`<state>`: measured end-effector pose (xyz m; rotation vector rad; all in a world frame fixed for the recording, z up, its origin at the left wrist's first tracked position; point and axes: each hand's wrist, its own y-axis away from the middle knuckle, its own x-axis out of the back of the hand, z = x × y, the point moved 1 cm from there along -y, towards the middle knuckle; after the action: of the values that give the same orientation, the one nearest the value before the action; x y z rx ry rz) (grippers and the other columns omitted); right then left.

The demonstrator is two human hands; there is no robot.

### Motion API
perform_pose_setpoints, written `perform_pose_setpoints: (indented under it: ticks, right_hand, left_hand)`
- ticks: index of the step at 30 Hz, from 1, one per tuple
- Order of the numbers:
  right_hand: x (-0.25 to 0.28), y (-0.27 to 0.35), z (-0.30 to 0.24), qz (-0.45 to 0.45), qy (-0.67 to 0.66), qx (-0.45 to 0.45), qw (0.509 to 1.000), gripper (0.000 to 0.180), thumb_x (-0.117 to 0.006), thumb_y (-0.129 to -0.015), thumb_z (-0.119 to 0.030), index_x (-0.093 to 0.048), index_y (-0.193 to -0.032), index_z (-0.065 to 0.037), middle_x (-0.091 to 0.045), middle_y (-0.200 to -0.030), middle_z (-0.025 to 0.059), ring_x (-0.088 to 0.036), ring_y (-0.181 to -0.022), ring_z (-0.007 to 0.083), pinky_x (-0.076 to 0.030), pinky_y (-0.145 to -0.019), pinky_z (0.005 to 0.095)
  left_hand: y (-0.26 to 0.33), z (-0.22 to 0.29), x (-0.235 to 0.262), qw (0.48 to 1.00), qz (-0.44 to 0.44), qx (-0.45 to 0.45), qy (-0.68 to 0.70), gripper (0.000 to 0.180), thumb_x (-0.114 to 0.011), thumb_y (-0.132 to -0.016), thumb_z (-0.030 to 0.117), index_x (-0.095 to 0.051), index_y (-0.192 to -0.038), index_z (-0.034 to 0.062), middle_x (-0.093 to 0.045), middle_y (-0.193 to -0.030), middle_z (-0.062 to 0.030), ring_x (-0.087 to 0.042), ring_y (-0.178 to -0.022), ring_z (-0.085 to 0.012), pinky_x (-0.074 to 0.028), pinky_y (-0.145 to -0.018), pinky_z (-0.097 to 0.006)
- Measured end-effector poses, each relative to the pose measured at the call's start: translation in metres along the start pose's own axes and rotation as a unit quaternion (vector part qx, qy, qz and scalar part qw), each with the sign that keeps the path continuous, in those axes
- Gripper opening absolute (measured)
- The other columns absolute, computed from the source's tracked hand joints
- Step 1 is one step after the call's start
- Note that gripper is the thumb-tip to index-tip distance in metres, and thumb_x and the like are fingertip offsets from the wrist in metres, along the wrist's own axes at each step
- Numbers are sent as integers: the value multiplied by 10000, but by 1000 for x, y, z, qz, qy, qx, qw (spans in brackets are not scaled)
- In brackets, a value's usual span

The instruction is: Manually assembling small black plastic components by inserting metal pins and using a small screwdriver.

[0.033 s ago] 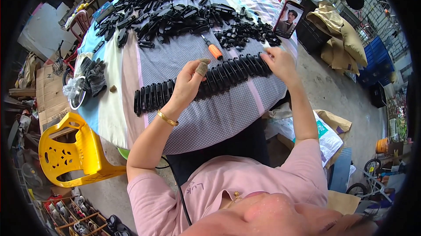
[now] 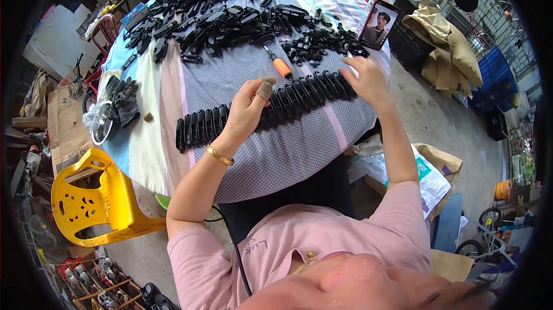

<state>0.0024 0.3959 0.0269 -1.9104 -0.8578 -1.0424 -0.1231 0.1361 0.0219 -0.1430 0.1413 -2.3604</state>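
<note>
A long curved row of black plastic parts, set side by side, lies across the near part of the table. My left hand rests over the middle of this row, fingers curled and closed. Tan covers wrap its thumb and a finger; what it may hold is hidden. Over the row's right end, my right hand has thumb and forefinger apart, with nothing visible between them. Just beyond it lies a heap of small black pieces. An orange-handled screwdriver lies between the row and the heaps.
Larger black parts are piled at the far side of the cloth-covered table. A phone stands at the right edge. Grey gloves lie at the left. A yellow plastic chair stands beside the table.
My right thumb and forefinger have spread apart and lifted slightly from the row's right end. My left hand has stayed where it was.
</note>
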Motion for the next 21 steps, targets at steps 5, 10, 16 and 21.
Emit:
perform_pose_setpoints:
  ticks: [5, 10, 16, 21]
  right_hand:
    - [-20, -11, -23, -29, -104, 275, 955, 288, -608, -800, -191, -608, -1045, -40, -564, -1107, 118, -470, -1076, 288, -365, -928, 378]
    - [-29, -14, -24, -66, -129, 265, 953, 224, -608, -791, -158, -622, -969, -24, -612, -960, 121, -539, -958, 276, -405, -869, 364]
    - [-28, -11, -20, -26, -167, 256, 952, 212, -598, -800, -144, -624, -964, -11, -615, -993, 129, -545, -985, 276, -423, -862, 354]
    - [-7, -22, 6, 107, -124, 148, 975, 218, -601, -808, -177, -642, -941, -10, -629, -966, 146, -592, -917, 293, -463, -809, 359]
  left_hand:
    - [-1, -3, 1, 996, -8, -37, -81, 253, -467, -892, 153, -595, -1069, 25, -497, -874, -39, -483, -722, -108, -417, -676, -244]
    - [-2, -2, 4, 994, -15, -31, -99, 289, -457, -915, 215, -583, -1085, 18, -515, -959, -45, -504, -840, -122, -442, -731, -251]
    - [-4, -3, 7, 993, -34, -17, -114, 308, -447, -936, 247, -566, -1105, 19, -541, -1063, -48, -536, -976, -129, -475, -795, -250]
    - [-6, -8, 11, 993, -25, -21, -112, 307, -447, -936, 248, -563, -1105, 20, -553, -1070, -49, -542, -981, -135, -477, -793, -255]
